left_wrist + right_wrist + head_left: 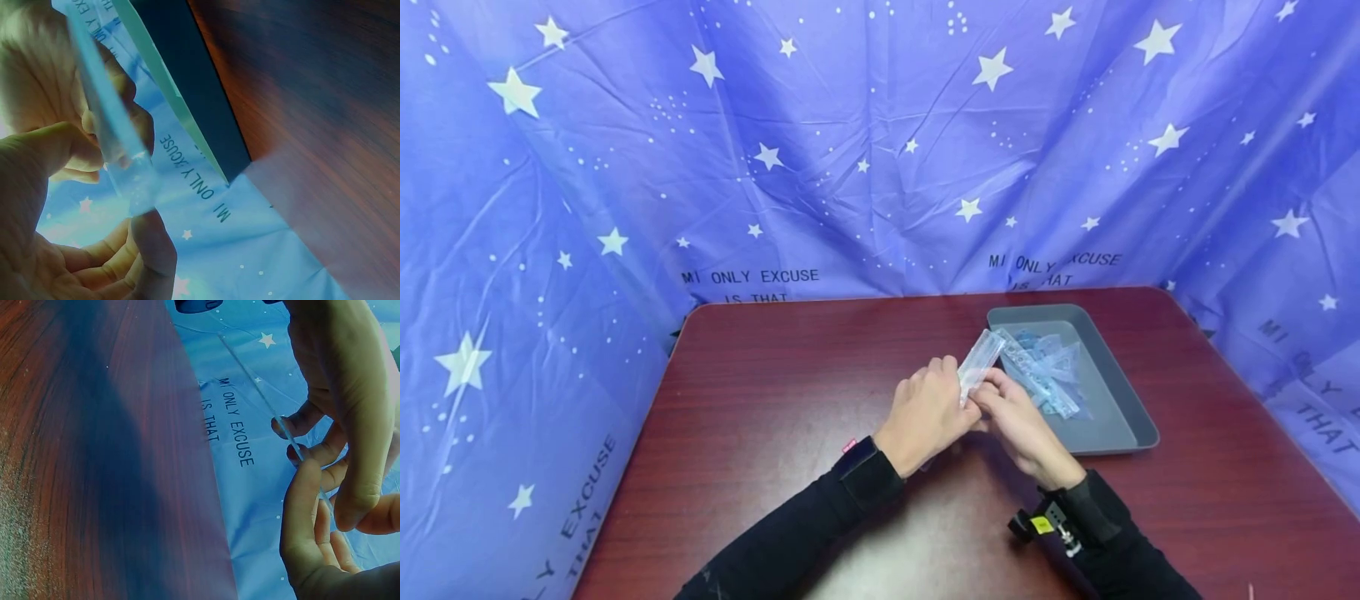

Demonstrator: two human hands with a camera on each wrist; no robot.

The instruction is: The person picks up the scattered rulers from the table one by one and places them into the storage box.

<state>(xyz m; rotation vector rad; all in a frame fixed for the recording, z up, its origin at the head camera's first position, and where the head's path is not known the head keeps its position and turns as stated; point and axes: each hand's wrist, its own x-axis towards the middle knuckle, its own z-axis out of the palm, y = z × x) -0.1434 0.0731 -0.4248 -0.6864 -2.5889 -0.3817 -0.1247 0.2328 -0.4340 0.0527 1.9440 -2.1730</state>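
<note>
A clear, flat plastic strip that looks like a ruler [981,360] is held tilted above the table, its far end near the tray's left rim. My left hand [928,410] grips its near part from the left, and my right hand [1021,423] pinches it from the right, thumb and fingertips close to the left hand. Seen from the left wrist, the strip [112,112] stands nearly edge-on between the fingers. The right wrist view shows the strip [259,387] as a thin line, with fingers on both sides. Its near end is largely hidden by the hands.
A grey tray [1123,408] lies right of the hands, holding a pile of transparent bluish plastic pieces [1048,375], some strip-shaped and some triangular. The reddish-brown wooden table [775,383] reaches back to a blue star-patterned curtain [865,167].
</note>
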